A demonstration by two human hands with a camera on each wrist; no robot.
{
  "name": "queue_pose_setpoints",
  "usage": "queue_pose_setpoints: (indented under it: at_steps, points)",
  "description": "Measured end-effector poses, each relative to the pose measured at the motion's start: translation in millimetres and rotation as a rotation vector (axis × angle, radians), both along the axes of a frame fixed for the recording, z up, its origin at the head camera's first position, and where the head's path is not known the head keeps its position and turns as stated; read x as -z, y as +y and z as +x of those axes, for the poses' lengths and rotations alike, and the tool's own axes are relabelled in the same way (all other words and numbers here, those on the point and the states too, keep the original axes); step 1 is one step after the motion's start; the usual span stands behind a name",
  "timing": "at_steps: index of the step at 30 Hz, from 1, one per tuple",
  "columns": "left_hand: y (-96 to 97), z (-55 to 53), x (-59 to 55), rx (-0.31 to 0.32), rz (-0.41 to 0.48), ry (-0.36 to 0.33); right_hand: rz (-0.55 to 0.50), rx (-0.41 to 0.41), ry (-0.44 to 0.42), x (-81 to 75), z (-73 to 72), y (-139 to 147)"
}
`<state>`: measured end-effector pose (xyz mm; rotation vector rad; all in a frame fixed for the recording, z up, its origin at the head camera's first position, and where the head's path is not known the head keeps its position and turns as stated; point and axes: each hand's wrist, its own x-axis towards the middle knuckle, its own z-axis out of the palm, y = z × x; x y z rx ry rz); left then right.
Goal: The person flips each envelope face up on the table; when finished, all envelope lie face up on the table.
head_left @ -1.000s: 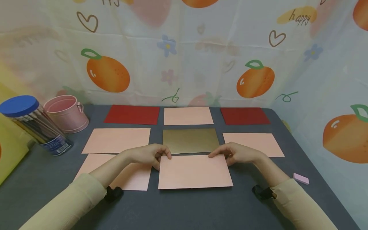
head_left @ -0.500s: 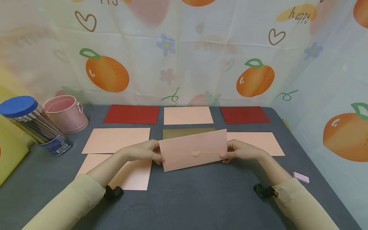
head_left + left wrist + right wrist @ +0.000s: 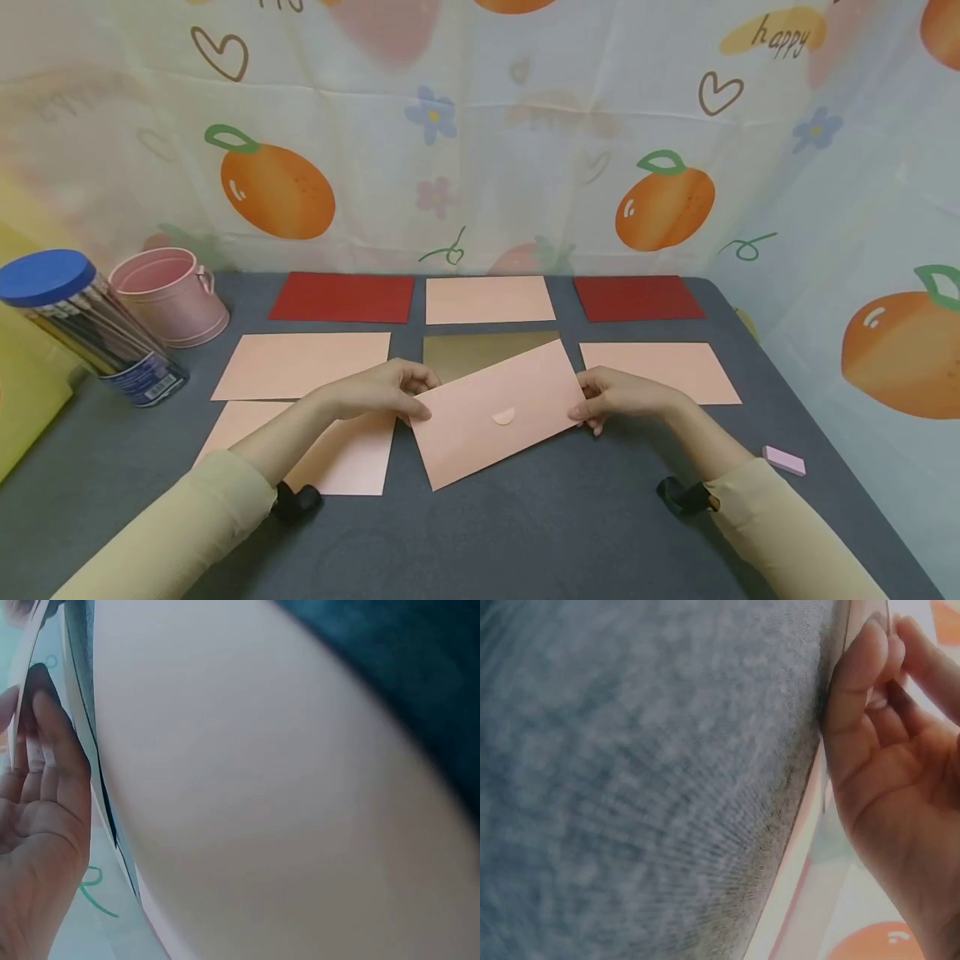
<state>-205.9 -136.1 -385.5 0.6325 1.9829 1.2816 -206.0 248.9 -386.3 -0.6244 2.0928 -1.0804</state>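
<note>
A pale pink envelope with a small half-round tab on its face is held up in the middle of the head view, its right end tilted higher. My left hand pinches its upper left corner, thumb on the near face. At the right edge, my right hand grips it between thumb and fingers. Behind it lies a gold envelope, partly covered. In the left wrist view the fingers curl about the envelope's thin edge; the right wrist view shows the thumb against the other end.
Red envelopes and pink ones lie in rows on the dark table. At left stand a blue-lidded jar of sticks and a pink bucket. A small pink block sits near the right edge.
The envelope was lifted from near the table and turned to show its tabbed face. It has since tilted, its left end lowering. Both hands stay at its sides.
</note>
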Motion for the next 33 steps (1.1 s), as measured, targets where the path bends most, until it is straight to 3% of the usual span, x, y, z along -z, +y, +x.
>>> queue_pose_setpoints:
  at_steps: [5,9,13,19,27,33]
  points:
    - [-1.6,-0.1,0.9,0.037,-0.021,-0.031,-0.055,0.087,0.009,0.4,-2.6,-4.0]
    - [-0.2,0.9,-0.3,0.086,-0.035,-0.068,-0.155,0.246,-0.046,-3.8,-5.1,-7.4]
    - [6.3,0.8,-3.8,0.076,-0.018,-0.072,-0.215,0.35,-0.07,-9.2,-8.8,-11.9]
    - [18.1,-0.5,-7.5,0.003,0.01,-0.073,-0.266,0.338,-0.084,-11.9,-14.9,-30.0]
    - [25.3,-10.9,-14.1,-0.113,0.11,-0.047,-0.192,0.271,0.026,-18.0,-23.3,-51.5]
    - [30.5,-15.3,-12.2,-0.188,0.108,-0.074,-0.17,0.239,0.054,-19.9,-22.6,-68.9]
